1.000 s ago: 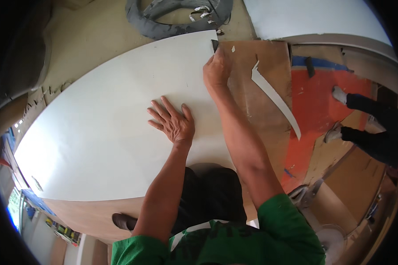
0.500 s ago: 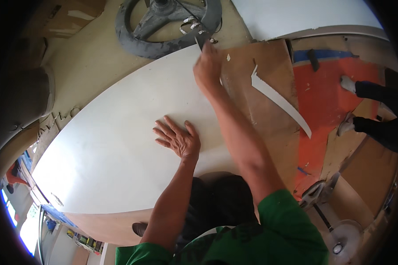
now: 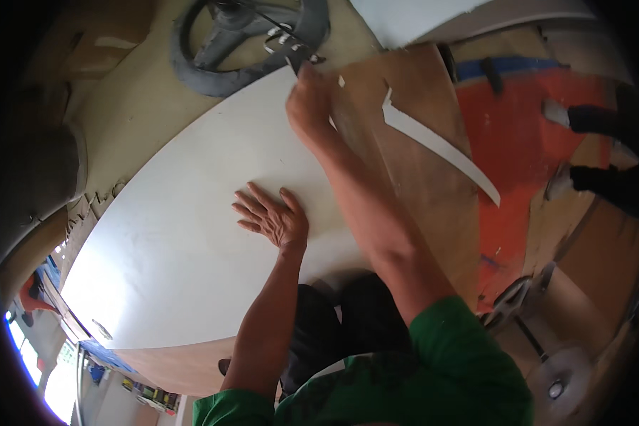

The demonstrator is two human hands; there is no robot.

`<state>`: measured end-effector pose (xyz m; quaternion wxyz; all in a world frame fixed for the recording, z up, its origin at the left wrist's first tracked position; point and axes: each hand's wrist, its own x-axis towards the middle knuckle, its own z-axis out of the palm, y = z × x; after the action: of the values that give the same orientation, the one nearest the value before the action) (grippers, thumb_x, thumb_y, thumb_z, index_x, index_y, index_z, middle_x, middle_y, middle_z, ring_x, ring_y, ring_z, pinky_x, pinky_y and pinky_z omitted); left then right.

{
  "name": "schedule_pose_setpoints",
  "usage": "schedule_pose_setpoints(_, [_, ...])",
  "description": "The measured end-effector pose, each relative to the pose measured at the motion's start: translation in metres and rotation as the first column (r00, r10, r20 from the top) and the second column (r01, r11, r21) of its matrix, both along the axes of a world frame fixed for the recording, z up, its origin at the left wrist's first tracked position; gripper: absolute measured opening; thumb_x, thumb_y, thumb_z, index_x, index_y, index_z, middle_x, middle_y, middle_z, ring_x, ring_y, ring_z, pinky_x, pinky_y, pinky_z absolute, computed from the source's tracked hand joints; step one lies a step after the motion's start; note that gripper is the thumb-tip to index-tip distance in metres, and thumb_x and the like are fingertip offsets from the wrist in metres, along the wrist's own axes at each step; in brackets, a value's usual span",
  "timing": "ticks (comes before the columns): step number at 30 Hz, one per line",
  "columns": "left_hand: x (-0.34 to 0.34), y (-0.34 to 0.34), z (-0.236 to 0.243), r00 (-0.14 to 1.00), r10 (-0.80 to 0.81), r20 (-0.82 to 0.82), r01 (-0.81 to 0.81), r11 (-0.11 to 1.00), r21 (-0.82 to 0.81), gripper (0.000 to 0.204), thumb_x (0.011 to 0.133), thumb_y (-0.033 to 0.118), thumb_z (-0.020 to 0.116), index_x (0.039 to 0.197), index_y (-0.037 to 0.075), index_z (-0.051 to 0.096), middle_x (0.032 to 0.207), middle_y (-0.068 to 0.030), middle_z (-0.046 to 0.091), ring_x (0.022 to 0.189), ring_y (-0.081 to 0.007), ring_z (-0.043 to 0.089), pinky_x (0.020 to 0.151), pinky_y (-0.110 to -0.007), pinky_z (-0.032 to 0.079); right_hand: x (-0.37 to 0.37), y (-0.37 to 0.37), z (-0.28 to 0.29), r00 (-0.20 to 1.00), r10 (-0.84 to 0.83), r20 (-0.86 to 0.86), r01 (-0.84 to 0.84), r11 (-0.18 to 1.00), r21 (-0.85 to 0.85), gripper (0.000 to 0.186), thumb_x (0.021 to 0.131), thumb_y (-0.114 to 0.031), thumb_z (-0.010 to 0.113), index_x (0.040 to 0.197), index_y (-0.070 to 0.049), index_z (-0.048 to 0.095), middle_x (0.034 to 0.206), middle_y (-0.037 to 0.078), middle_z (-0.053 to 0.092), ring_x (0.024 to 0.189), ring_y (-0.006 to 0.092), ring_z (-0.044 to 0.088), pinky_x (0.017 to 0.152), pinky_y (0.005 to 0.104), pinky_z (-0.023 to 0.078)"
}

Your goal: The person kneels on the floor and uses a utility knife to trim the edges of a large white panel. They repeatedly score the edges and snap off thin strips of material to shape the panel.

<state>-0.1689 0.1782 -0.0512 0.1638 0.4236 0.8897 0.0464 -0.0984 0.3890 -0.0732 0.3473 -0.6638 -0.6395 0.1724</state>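
A large white sheet (image 3: 184, 213) with a curved far edge lies in front of me. My left hand (image 3: 273, 216) rests flat on its middle, fingers spread, holding nothing. Farther off, at the sheet's far right corner, my right hand (image 3: 310, 103) is closed round a dark, thin flat tool (image 3: 293, 67). The tool stands at the sheet's edge; its kind is not clear, and my fingers hide most of it. To the right of that hand, a narrow curved white offcut (image 3: 440, 149) lies on a brown board (image 3: 405, 184).
Beyond the sheet stands a grey spoked ring (image 3: 216, 82) with small scraps on it. A red-orange surface (image 3: 500, 142) is at right, where another person's legs and shoes (image 3: 561, 113) show. A spoked wheel-like part (image 3: 508, 302) is at lower right.
My view has shifted, so the sheet, offcut and both hands appear farther left. My left hand stays flat on the sheet; my right hand keeps its grip at the corner.
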Motion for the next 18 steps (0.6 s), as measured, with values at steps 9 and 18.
schedule_pose_setpoints(9, [0.003,0.001,-0.001,0.998,-0.01,-0.055,0.011,1.0,0.017,0.075,0.098,0.049,0.038,0.157,0.008,0.015,0.162,-0.0241,0.008,0.149,-0.0472,0.002,0.115,-0.065,0.004,0.135,-0.345,0.058,0.999,0.023,0.029,-0.014,0.96,-0.28,0.056,0.082,0.007,0.055,0.138,0.003,0.048,0.126,0.028,0.058,0.116,0.0423,0.058,0.097,0.0449,0.047])
schedule_pose_setpoints(18, [0.003,0.0,-0.007,0.995,-0.02,-0.096,0.023,0.999,0.034,0.077,0.099,0.052,0.033,0.157,0.007,0.011,0.162,-0.0252,0.006,0.149,-0.046,0.001,0.116,-0.063,0.004,0.055,-0.212,0.023,0.983,-0.184,-0.023,0.169,0.94,-0.297,0.054,0.075,0.014,0.048,0.128,0.007,0.054,0.111,0.029,0.062,0.111,0.0438,0.056,0.095,0.0499,0.045])
